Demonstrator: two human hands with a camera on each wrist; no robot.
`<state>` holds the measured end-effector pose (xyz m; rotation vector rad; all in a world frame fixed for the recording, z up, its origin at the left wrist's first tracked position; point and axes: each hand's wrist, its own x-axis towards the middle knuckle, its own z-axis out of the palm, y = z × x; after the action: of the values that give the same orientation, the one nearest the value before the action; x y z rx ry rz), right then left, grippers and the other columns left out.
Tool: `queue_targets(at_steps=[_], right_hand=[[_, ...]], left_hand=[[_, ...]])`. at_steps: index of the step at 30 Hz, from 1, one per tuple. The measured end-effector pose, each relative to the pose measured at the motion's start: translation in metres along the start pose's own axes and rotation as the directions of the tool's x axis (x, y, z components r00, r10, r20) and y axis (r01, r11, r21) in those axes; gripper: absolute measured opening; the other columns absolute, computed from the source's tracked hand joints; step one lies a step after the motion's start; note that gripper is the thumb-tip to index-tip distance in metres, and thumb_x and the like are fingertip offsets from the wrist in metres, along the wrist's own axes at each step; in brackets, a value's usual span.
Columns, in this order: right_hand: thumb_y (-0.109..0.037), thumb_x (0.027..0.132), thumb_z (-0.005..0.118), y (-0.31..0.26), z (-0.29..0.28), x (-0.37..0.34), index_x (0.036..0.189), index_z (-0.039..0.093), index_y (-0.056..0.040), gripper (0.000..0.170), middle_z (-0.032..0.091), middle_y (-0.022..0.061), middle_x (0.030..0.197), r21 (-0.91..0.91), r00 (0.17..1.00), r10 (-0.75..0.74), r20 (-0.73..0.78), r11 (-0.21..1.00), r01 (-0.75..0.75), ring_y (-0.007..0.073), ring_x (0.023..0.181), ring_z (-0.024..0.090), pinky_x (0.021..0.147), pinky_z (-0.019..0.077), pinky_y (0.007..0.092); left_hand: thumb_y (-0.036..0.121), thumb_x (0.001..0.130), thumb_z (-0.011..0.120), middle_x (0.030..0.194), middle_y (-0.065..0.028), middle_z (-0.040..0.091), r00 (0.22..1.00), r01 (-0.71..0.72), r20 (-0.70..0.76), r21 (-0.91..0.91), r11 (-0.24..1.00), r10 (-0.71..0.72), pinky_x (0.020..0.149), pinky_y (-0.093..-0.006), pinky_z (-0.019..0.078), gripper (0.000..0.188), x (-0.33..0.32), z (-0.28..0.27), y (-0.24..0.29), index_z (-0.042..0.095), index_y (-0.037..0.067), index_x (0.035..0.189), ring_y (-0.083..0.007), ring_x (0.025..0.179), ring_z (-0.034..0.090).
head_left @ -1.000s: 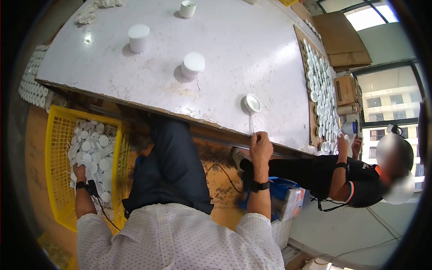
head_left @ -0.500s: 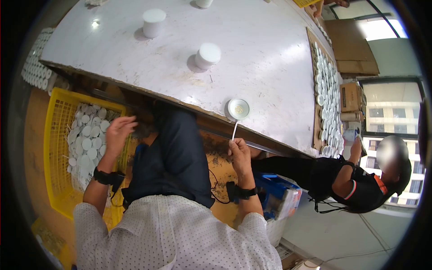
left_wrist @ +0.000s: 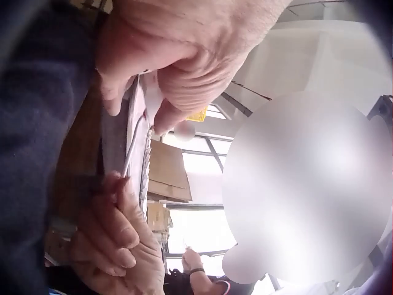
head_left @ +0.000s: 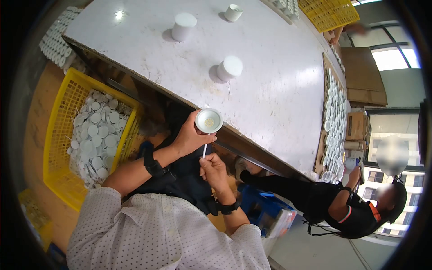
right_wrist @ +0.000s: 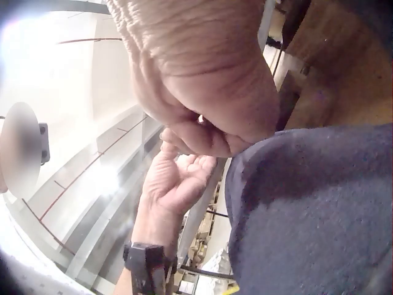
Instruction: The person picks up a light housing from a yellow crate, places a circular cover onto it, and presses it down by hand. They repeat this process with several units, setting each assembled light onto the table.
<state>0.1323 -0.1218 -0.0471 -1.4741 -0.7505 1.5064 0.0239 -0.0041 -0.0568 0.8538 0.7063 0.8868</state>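
In the head view my left hand (head_left: 186,138) grips a white cup-shaped LED lamp (head_left: 209,121) at the table's front edge. Its open face is turned up, showing a yellowish dotted disc inside a pale rim. A thin white cord (head_left: 205,150) runs from the lamp down to my right hand (head_left: 213,172), whose thumb and fingers pinch it. The left wrist view shows the cord (left_wrist: 130,150) stretched between the left hand (left_wrist: 184,55) above and the right hand (left_wrist: 116,239) below. In the right wrist view the right hand's curled fingers hide the cord.
Three white cylinders (head_left: 231,67) stand apart on the white table (head_left: 270,90). A yellow basket (head_left: 58,135) of white discs (head_left: 94,130) sits to my left. Rows of white round parts (head_left: 333,121) lie along the right edge. Another person (head_left: 333,202) is at the right.
My left hand has left the basket of discs and come up to grip the lamp. The lamp has moved left and toward me from the tabletop, with the right hand still pinching its cord.
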Motion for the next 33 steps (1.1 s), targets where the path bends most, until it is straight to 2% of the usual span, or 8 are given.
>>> queue_targets(at_steps=[3,5,6,8,10,14,17,33], right_hand=[[-0.012,0.087,0.059,-0.005,0.003,0.005,0.086,0.053,-0.0036,0.01,0.055,0.0009,0.057,-0.055,0.996,0.042,0.072,0.998,-0.038,0.0051,0.046,0.047,0.043,0.0372,0.0189],[-0.013,0.081,0.066,-0.018,0.002,0.011,0.088,0.057,-0.0008,0.017,0.058,0.0011,0.063,-0.359,0.987,-0.112,0.111,0.922,0.145,0.0059,0.056,0.052,0.052,0.0422,0.0209],[-0.013,0.077,0.069,-0.036,-0.005,0.017,0.09,0.059,0.0004,0.022,0.059,0.0004,0.069,-0.494,0.975,-0.222,0.013,0.846,0.199,0.0065,0.064,0.053,0.058,0.0441,0.0228],[-0.014,0.078,0.067,-0.081,-0.006,0.041,0.085,0.057,0.0015,0.02,0.056,0.0001,0.069,-0.379,0.908,-0.36,-0.213,0.888,0.263,0.0061,0.063,0.05,0.057,0.0422,0.0213],[-0.017,0.08,0.064,-0.109,-0.026,0.089,0.077,0.053,0.0009,0.022,0.053,0.0015,0.065,-0.532,0.806,-0.502,-0.313,0.796,0.289,0.0067,0.059,0.048,0.054,0.0414,0.0217],[-0.032,0.079,0.067,-0.155,-0.029,0.159,0.078,0.053,-0.001,0.034,0.052,0.0029,0.061,-0.461,0.776,-0.494,-0.393,0.836,0.299,0.0084,0.051,0.048,0.044,0.0379,0.0212],[-0.036,0.076,0.069,-0.17,-0.025,0.185,0.072,0.052,-0.0034,0.037,0.049,0.0018,0.054,-0.434,0.848,-0.313,-0.428,0.894,0.111,0.009,0.045,0.045,0.04,0.0369,0.0228],[-0.02,0.087,0.058,-0.145,-0.039,0.169,0.082,0.05,-0.0038,0.019,0.05,0.0036,0.071,0.15,0.925,-0.213,-0.314,0.951,0.27,0.0093,0.057,0.049,0.044,0.0366,0.0174]], left_hand=[[0.001,0.067,0.074,0.109,-0.0097,0.052,0.987,-0.1,-0.11,0.144,0.984,0.116,0.08,-0.028,0.0509,0.068,-0.002,-0.009,0.004,0.036,-0.001,0.123,-0.0153,0.096,0.055],[0.003,0.066,0.076,0.104,-0.0092,0.054,0.978,-0.087,-0.186,0.073,0.994,0.099,0.073,-0.0271,0.0525,0.067,-0.009,-0.011,0.027,0.038,0.001,0.122,-0.0144,0.093,0.056],[0.002,0.066,0.075,0.103,-0.0089,0.055,0.96,-0.15,-0.224,0.087,0.985,0.166,0.066,-0.0264,0.0536,0.065,-0.01,-0.018,0.027,0.039,0.001,0.121,-0.0141,0.089,0.058],[0.0,0.066,0.073,0.102,-0.009,0.055,0.921,-0.235,-0.241,0.281,0.93,0.306,0.063,-0.0267,0.0536,0.062,-0.009,-0.037,0.022,0.041,0.001,0.12,-0.0138,0.085,0.059],[0.0,0.066,0.073,0.104,-0.0092,0.055,0.953,-0.151,-0.239,0.163,0.975,0.187,0.069,-0.0276,0.0521,0.062,-0.017,-0.037,0.037,0.042,0.001,0.119,-0.0142,0.086,0.059],[0.001,0.066,0.073,0.105,-0.0092,0.056,0.965,-0.147,-0.174,0.265,0.953,0.198,0.073,-0.0273,0.0498,0.061,-0.028,-0.046,0.028,0.043,0.001,0.118,-0.015,0.092,0.057],[0.003,0.065,0.074,0.109,-0.0101,0.054,0.955,-0.133,-0.212,0.325,0.936,0.209,0.078,-0.0278,0.0488,0.063,-0.035,-0.057,0.02,0.042,-0.001,0.119,-0.0165,0.099,0.054],[0.007,0.065,0.075,0.108,-0.0096,0.056,0.953,-0.118,-0.227,0.338,0.934,0.202,0.09,-0.0307,0.0421,0.064,-0.047,-0.064,0.018,0.042,-0.001,0.12,-0.0178,0.102,0.054]])
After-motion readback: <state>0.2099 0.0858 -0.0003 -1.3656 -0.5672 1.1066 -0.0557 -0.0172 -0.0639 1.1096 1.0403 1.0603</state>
